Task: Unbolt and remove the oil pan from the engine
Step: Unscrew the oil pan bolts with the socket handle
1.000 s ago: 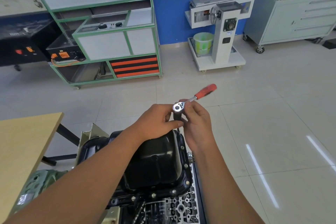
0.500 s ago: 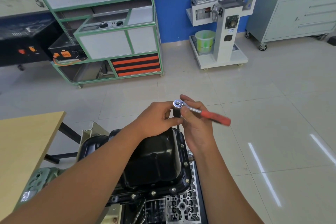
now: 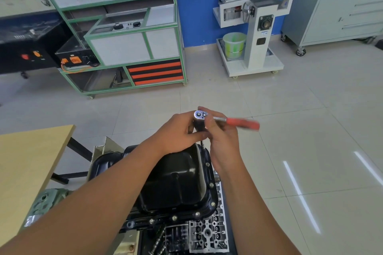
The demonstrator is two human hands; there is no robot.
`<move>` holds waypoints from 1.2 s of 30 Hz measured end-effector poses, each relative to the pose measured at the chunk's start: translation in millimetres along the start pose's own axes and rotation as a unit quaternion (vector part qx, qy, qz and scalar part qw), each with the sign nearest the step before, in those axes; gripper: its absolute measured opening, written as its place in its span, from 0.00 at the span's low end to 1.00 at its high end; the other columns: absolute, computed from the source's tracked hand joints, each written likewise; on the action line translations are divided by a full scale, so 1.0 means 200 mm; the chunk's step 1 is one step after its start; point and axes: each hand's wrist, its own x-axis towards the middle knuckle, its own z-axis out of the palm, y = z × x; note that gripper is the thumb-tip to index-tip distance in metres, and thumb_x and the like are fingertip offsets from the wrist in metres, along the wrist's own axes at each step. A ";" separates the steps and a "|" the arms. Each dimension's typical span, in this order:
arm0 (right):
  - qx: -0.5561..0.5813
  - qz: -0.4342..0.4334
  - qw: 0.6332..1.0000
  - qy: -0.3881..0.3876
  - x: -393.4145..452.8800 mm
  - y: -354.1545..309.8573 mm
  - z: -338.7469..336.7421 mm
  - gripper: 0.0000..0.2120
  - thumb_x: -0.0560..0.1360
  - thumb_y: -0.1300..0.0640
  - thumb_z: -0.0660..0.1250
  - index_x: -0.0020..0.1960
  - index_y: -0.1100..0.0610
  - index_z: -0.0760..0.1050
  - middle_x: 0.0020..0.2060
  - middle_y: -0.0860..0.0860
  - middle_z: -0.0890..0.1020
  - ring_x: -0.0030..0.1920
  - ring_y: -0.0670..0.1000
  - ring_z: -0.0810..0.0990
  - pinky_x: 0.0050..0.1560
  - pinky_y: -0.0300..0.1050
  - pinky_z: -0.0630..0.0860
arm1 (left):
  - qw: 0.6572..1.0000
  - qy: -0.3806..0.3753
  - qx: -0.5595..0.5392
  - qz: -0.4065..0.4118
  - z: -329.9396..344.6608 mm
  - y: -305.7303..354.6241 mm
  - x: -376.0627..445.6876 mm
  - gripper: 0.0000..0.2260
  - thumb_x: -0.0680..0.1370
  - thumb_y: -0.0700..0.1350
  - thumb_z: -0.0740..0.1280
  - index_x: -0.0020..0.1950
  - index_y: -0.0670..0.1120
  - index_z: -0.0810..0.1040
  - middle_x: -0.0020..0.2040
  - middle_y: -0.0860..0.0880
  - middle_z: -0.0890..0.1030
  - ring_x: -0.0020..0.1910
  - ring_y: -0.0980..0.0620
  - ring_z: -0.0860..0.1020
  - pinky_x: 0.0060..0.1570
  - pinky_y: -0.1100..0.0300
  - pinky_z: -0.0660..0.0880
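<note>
Black steel oil pan [image 3: 176, 180] is sitting bolted on the engine [image 3: 207, 232]. At its far corner, the left hand [image 3: 178, 132] is gripping the socket; the right hand [image 3: 222, 132] is pinching the ratchet [image 3: 226, 119]. Keep the socket square on the bolt.

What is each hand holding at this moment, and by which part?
Both hands hold the ratchet wrench near its head end: the left hand pinches the black socket below the head, the right hand holds beside it. The red handle sticks out free.
</note>
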 end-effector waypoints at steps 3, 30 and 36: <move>-0.024 0.023 0.999 -0.003 0.03 -0.01 0.03 0.15 0.84 0.50 0.62 0.58 0.57 0.84 0.56 0.51 0.87 0.58 0.49 0.85 0.52 0.40 0.81 | 1.000 -0.020 0.001 -0.015 0.01 0.01 0.00 0.09 0.75 0.57 0.71 0.55 0.61 0.79 0.46 0.49 0.84 0.43 0.43 0.82 0.49 0.40 0.80; -0.023 -0.018 0.999 -0.011 0.00 -0.04 0.00 0.09 0.74 0.68 0.74 0.50 0.57 0.81 0.53 0.58 0.87 0.54 0.54 0.86 0.52 0.45 0.81 | 0.999 0.005 0.043 -0.006 0.00 -0.01 -0.01 0.06 0.79 0.50 0.73 0.55 0.57 0.80 0.35 0.50 0.79 0.32 0.50 0.75 0.39 0.47 0.76; 0.000 0.002 1.000 -0.012 0.01 -0.02 0.01 0.10 0.78 0.56 0.71 0.56 0.59 0.80 0.55 0.56 0.86 0.62 0.53 0.83 0.59 0.44 0.80 | 0.999 0.012 0.035 -0.008 0.01 -0.02 0.00 0.05 0.78 0.54 0.73 0.48 0.57 0.78 0.27 0.55 0.70 0.27 0.56 0.67 0.34 0.50 0.70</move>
